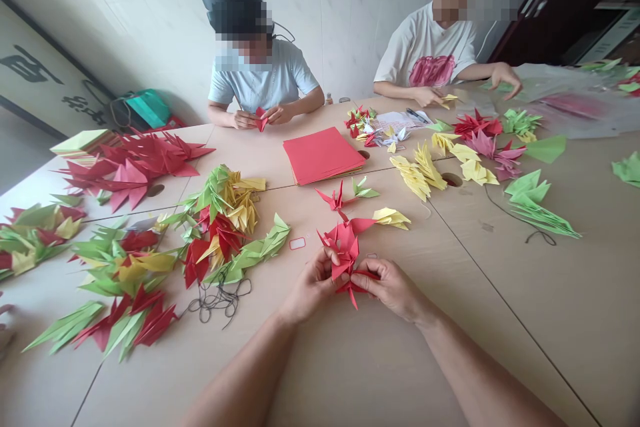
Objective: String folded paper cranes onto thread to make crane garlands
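Low over the table in front of me, a red folded paper crane (346, 260) is pinched between both hands. My left hand (311, 288) is closed on its left side, thumb and fingers pressed on the paper. From the right, my right hand (394, 288) grips a red folded flap near its lower end; part of the paper is hidden by the fingers. More red cranes (336, 199) lie in line just beyond, close against the held one. A yellow folded bundle (392, 217) and a small green crane (365, 189) rest beside them.
A stack of red paper (324, 155) lies farther back. Heaps of red, green and yellow cranes (133, 167) cover the left side, with tangled black string (217, 300). Two people (265, 80) sit opposite, handling folded paper. Yellow bundles (419, 170) and green strips (543, 203) lie right.
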`<move>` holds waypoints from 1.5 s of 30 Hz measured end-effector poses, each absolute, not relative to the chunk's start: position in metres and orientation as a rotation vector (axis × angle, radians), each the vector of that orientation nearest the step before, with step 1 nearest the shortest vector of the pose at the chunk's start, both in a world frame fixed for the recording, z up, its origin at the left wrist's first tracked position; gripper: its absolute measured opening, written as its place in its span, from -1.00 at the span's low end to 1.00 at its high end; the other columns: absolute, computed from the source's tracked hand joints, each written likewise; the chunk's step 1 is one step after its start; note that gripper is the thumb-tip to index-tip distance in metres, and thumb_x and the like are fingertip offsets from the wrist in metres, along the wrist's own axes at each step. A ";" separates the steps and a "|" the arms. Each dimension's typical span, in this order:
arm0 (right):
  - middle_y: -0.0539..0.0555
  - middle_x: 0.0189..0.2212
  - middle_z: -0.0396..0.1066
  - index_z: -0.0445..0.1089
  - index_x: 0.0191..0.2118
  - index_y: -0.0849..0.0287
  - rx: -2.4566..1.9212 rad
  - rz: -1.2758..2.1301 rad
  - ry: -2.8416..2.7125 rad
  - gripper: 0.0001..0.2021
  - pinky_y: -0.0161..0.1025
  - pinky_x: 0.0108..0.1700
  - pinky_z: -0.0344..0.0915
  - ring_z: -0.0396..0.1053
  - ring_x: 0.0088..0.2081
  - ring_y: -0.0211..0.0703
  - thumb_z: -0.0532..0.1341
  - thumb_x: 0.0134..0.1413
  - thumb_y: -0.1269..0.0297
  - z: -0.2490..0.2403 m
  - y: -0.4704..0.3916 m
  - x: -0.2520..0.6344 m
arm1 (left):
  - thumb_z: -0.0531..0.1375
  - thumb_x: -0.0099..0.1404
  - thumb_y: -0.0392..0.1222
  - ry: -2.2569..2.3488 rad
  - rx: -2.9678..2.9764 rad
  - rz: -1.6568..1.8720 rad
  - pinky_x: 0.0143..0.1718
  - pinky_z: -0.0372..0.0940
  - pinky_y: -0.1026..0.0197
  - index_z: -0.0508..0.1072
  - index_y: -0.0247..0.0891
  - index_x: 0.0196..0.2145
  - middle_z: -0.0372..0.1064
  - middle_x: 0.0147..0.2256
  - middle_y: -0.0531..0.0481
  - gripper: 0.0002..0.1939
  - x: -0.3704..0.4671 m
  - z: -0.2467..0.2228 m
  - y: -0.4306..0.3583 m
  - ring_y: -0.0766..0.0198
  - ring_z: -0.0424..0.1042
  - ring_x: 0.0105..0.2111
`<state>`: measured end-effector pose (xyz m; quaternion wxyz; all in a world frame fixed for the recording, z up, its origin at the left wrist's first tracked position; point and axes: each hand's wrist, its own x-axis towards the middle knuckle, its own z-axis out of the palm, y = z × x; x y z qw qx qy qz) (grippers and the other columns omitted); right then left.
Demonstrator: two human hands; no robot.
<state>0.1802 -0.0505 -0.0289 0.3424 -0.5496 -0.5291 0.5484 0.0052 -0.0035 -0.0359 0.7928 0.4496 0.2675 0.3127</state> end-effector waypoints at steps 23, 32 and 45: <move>-0.01 -0.45 0.27 0.43 -0.40 0.23 -1.470 1.470 -1.284 -0.59 -0.35 -0.50 0.14 0.19 -0.52 -0.32 0.24 -0.01 -0.10 -0.033 -0.050 0.179 | 0.32 0.17 -0.10 0.636 1.084 0.610 -0.44 0.12 0.34 0.21 -0.21 -0.23 0.39 -0.45 0.10 -0.64 0.002 -0.037 -0.001 0.40 0.29 -0.51; -0.03 -0.49 0.27 0.41 -0.40 0.23 -1.456 1.493 -1.254 -0.57 -0.35 -0.51 0.10 0.18 -0.53 -0.32 0.23 -0.01 -0.13 -0.033 -0.049 0.180 | 0.27 0.22 -0.01 0.727 1.153 0.617 -0.50 0.00 0.35 0.27 -0.22 -0.20 0.33 -0.51 0.12 -0.67 0.001 -0.038 -0.002 0.43 0.19 -0.55; -0.04 -0.56 0.27 0.37 -0.47 0.16 -1.516 1.146 -1.049 -0.53 -0.30 -0.41 0.19 0.22 -0.46 -0.23 0.21 -0.06 -0.24 -0.040 -0.041 0.186 | 0.20 0.26 0.05 0.859 1.200 0.706 -0.59 -0.07 0.36 0.27 -0.25 -0.33 0.24 -0.57 0.16 -0.69 0.004 -0.039 -0.001 0.48 0.05 -0.64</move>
